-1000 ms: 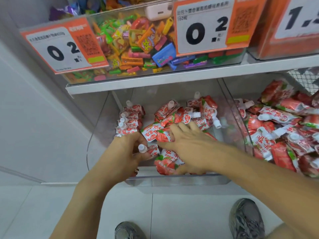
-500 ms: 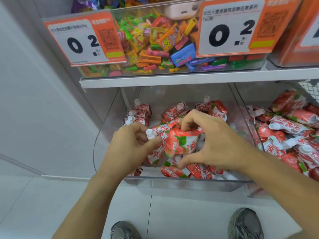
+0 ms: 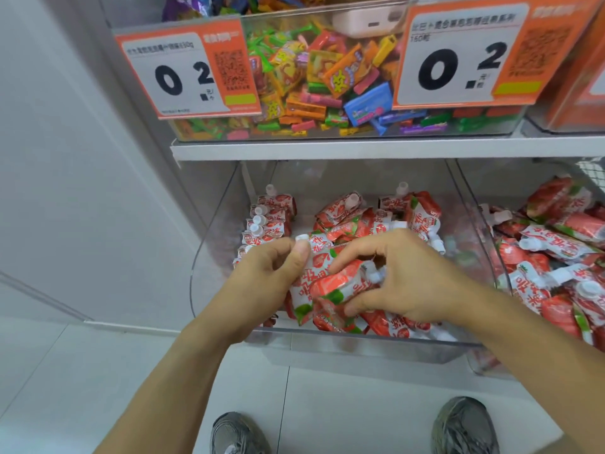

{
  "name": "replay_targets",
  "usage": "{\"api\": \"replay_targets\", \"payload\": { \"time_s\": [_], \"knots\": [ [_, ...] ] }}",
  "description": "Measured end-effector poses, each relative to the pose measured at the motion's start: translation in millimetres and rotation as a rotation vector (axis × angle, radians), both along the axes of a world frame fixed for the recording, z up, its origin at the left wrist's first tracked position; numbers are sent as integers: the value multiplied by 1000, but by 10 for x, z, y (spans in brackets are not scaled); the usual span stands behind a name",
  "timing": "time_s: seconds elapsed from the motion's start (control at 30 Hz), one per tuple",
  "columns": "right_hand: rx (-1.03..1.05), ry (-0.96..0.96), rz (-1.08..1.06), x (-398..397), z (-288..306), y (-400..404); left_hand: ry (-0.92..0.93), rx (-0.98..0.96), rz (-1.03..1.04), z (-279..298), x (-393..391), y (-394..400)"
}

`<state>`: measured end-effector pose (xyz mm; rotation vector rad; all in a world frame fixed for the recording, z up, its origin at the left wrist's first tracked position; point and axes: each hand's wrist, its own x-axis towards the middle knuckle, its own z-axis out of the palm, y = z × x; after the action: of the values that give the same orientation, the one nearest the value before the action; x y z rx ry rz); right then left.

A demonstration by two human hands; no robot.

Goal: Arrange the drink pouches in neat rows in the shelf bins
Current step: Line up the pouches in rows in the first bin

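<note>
A clear plastic bin (image 3: pixel 209 257) on the lower shelf holds many red-and-white strawberry drink pouches with white caps. A neat row of upright pouches (image 3: pixel 268 217) stands along its left wall; the others (image 3: pixel 376 217) lie jumbled. My left hand (image 3: pixel 265 276) pinches a pouch (image 3: pixel 311 257) just below its white cap. My right hand (image 3: pixel 406 276) grips another pouch (image 3: pixel 340 283) lying sideways, its spout pointing right. Both hands hover over the front middle of the bin.
A second clear bin (image 3: pixel 481 224) to the right holds more jumbled pouches (image 3: pixel 556 244). Above, a white shelf (image 3: pixel 327 149) carries a candy bin with orange price signs (image 3: pixel 186 70). A white wall stands at left. My shoes (image 3: pixel 465 424) are on the tiled floor.
My right hand has gone from lying flat on the pile to gripping a pouch lifted out of it. My left hand still pinches its pouch by the cap.
</note>
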<state>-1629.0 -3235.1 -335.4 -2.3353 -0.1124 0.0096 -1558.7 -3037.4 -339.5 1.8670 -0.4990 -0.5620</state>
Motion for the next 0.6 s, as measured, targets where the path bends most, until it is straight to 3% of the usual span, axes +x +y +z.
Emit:
{"api": "replay_targets", "payload": {
  "time_s": [0.13, 0.3, 0.43, 0.5, 0.6],
  "knots": [
    [-115, -53, 57, -48, -3, 78, 10, 54, -193, 14, -11, 31],
    [-86, -111, -130, -35, -40, 45, -129, 197, -282, -7, 25, 53],
    [356, 66, -219, -60, -60, -45, -151, 235, -255, 14, 96, 103],
    [460, -3, -237, -43, -69, -47, -152, 220, -269, 24, 91, 107],
    [456, -188, -241, -2, -74, 87, -127, 172, -278, 67, -23, 53]
  ]
}}
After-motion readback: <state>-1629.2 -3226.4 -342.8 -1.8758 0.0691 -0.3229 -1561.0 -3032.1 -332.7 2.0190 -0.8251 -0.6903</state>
